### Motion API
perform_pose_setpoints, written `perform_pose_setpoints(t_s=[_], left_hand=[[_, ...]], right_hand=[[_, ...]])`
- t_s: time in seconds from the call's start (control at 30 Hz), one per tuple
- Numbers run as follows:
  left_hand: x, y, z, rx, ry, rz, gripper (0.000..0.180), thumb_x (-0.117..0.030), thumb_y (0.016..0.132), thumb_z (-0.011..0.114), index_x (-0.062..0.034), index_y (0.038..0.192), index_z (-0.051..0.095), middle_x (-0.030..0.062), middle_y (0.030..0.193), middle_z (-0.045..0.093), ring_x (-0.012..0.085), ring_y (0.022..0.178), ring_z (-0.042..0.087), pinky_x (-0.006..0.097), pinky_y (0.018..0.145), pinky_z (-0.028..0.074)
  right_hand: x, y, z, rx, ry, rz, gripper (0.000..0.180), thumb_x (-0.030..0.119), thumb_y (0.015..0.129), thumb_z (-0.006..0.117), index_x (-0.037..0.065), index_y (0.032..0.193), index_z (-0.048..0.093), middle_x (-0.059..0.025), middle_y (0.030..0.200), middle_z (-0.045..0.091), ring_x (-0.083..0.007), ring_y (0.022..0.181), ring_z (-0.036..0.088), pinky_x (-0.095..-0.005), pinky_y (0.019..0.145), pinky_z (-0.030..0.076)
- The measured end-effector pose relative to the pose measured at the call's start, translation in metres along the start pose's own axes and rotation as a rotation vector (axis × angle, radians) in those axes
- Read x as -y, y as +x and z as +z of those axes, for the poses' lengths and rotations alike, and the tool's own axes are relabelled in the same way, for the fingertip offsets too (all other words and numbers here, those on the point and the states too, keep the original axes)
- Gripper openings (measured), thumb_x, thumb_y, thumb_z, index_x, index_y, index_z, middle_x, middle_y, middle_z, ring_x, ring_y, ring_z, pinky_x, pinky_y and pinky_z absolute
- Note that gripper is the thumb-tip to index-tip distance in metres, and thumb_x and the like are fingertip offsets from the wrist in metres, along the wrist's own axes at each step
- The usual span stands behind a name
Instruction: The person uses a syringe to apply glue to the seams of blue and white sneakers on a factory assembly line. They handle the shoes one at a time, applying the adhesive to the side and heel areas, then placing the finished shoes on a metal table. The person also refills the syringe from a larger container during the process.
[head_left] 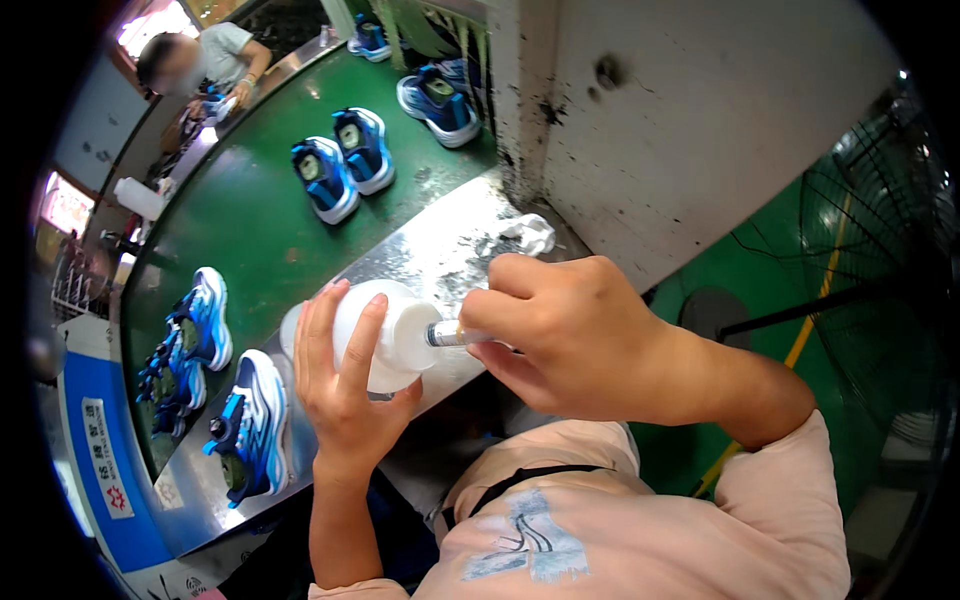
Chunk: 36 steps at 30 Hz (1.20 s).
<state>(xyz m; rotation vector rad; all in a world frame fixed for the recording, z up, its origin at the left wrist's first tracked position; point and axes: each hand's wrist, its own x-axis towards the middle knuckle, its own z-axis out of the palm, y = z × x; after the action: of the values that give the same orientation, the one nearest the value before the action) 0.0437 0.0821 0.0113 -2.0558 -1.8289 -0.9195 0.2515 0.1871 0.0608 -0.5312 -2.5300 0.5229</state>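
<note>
My left hand [345, 415] is wrapped round a white plastic bottle [405, 325], tilted with its opening toward my right hand. Between the fingertips of my right hand [575, 330] is a slim clear syringe [446, 333], its front end at the bottle's mouth. Whether its tip goes inside, I cannot tell. A white and blue sneaker [262, 425] lies on the metal edge, left of my left hand. Beyond the bottle, a crumpled white cloth [530, 233] rests on the stained metal ledge [440, 235].
Pairs of blue sneakers [345, 165] stand on the green conveyor belt [255, 225], with more sneakers [195, 335] at the left. A grey metal panel [690, 120] rises at the far right, near a black fan [870, 220]. Another person [225, 60] works across the belt.
</note>
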Motion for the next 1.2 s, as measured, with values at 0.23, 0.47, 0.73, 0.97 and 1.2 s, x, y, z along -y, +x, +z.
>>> perform_pose_setpoints(t_s=[0.23, 0.47, 0.73, 0.97, 1.2], left_hand=[[0.011, -0.022, 0.021, 0.119, 0.195, 0.207, 0.057, -0.015, 0.065, 0.06, -0.0017, 0.12, 0.058, 0.0268, 0.129, 0.05, 0.0496, 0.115, 0.049, 0.054, 0.101, 0.039], [0.006, -0.047, 0.031, 0.374, 0.25, 0.297, 0.058, -0.04, 0.081, 0.064, -0.0134, 0.132, 0.054, 0.0225, 0.138, 0.044, 0.0408, 0.13, 0.04, 0.06, 0.108, 0.027], [-0.069, -0.127, 0.033, -0.079, -1.32, -1.229, 0.051, -0.02, 0.084, 0.074, 0.0125, 0.117, 0.053, 0.0221, 0.109, 0.063, 0.0275, 0.093, 0.064, 0.037, 0.083, 0.052], [-0.058, -0.12, 0.046, 0.125, -1.613, -1.434, 0.039, -0.04, 0.105, 0.023, -0.0167, 0.132, 0.04, 0.0024, 0.127, 0.044, 0.0145, 0.122, 0.041, 0.031, 0.106, 0.035], [-0.062, -0.115, 0.048, -0.277, -1.748, -1.493, 0.032, -0.026, 0.1, 0.045, -0.0005, 0.118, 0.051, 0.016, 0.117, 0.059, 0.0274, 0.114, 0.055, 0.04, 0.097, 0.044]], right_hand=[[-0.031, -0.026, 0.092, -0.01, 0.36, 0.197, 0.018, 0.016, 0.075, 0.061, 0.003, 0.088, 0.058, -0.0196, 0.086, 0.061, -0.0389, 0.085, 0.06, -0.0435, 0.076, 0.05], [-0.032, -0.084, 0.172, -0.233, 0.538, 0.393, 0.018, 0.015, 0.078, 0.065, 0.003, 0.087, 0.054, -0.0162, 0.09, 0.059, -0.0366, 0.09, 0.058, -0.045, 0.07, 0.045], [0.013, -0.078, 0.192, -0.246, 0.421, 0.425, 0.022, 0.024, 0.085, 0.054, 0.013, 0.103, 0.061, -0.0124, 0.103, 0.056, -0.0328, 0.095, 0.057, -0.0448, 0.075, 0.05], [0.035, -0.084, 0.183, -0.201, 0.379, 0.208, 0.046, 0.028, 0.08, 0.064, 0.01, 0.12, 0.051, -0.0121, 0.115, 0.05, -0.0296, 0.101, 0.053, -0.0422, 0.08, 0.048], [0.027, -0.083, 0.141, 0.204, 0.58, 0.663, 0.044, 0.041, 0.077, 0.072, 0.006, 0.099, 0.058, -0.0125, 0.081, 0.066, -0.0303, 0.068, 0.066, -0.0386, 0.061, 0.052]])
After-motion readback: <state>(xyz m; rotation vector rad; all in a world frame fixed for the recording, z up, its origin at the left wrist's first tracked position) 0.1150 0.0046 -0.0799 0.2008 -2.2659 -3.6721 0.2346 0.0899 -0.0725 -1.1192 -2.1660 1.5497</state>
